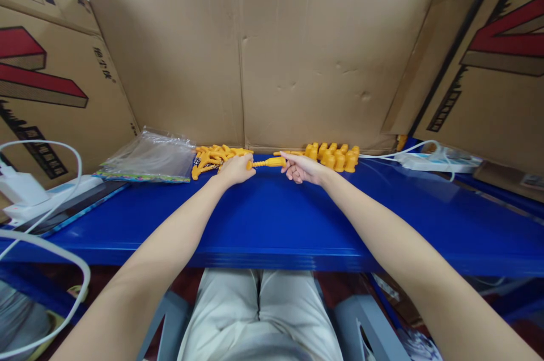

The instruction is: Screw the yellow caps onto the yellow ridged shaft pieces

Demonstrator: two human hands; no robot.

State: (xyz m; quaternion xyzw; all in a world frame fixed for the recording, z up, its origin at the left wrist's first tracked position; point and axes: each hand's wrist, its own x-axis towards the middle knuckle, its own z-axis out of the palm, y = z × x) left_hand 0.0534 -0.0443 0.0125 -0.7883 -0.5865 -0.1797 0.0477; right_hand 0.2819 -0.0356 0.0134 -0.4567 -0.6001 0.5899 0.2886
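Observation:
Both of my arms reach forward over a blue shelf [272, 219]. A slim yellow plastic piece [268, 163] lies level between my hands. My left hand [236, 170] grips its left end with closed fingers. My right hand [302, 168] pinches its right end. Behind my left hand lies a loose heap of long yellow parts [212, 157]. Behind my right hand stands a cluster of short yellow parts [335, 156], upright in rows against the cardboard.
Brown cardboard walls [272, 60] close off the back and both sides. A clear plastic bag [148, 157] lies at the left. A white power strip [437, 161] with cable sits at the right, a white charger [19, 188] and cables at the far left.

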